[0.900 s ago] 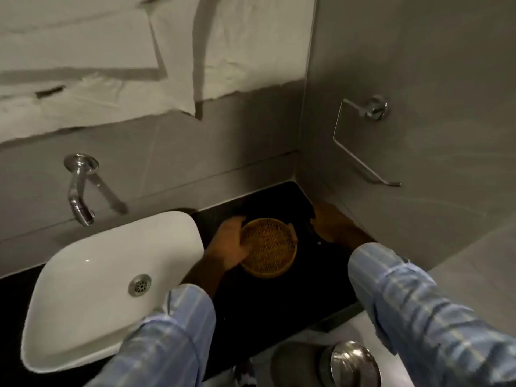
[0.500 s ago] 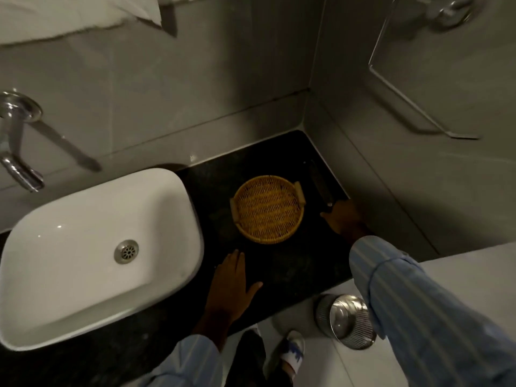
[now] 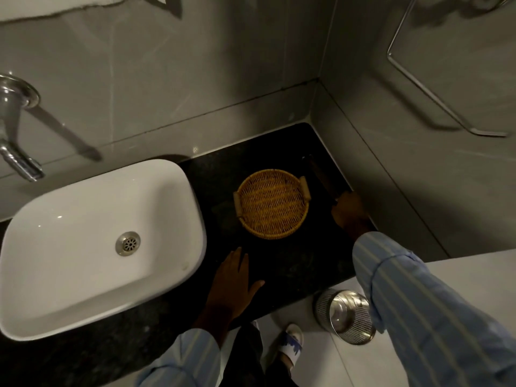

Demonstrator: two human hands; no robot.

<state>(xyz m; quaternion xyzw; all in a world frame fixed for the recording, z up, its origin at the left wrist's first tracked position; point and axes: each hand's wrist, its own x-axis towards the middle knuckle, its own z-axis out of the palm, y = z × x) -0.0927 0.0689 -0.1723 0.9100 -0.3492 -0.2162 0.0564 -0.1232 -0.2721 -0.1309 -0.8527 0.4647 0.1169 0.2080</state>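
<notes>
A round wicker tray [image 3: 272,203] with two small handles lies on the black stone counter [image 3: 293,263], right of the basin. My left hand [image 3: 233,280] rests flat on the counter in front of the tray, fingers straight, apart from it. My right hand [image 3: 349,213] is at the counter's right edge, beside the tray, its fingers curled on the near end of a long dark object [image 3: 319,174] that lies along the wall. The dim light hides what that object is.
A white basin [image 3: 83,275] fills the left of the counter, with a chrome tap [image 3: 16,129] on the wall above. A wire towel holder [image 3: 435,99] hangs on the right wall. On the floor stand a steel bin [image 3: 346,317] and my sandalled foot [image 3: 291,344].
My left hand has let go of the tray and drawn back to lie flat on the counter. My right hand has come back from the corner to the dark object's near end.
</notes>
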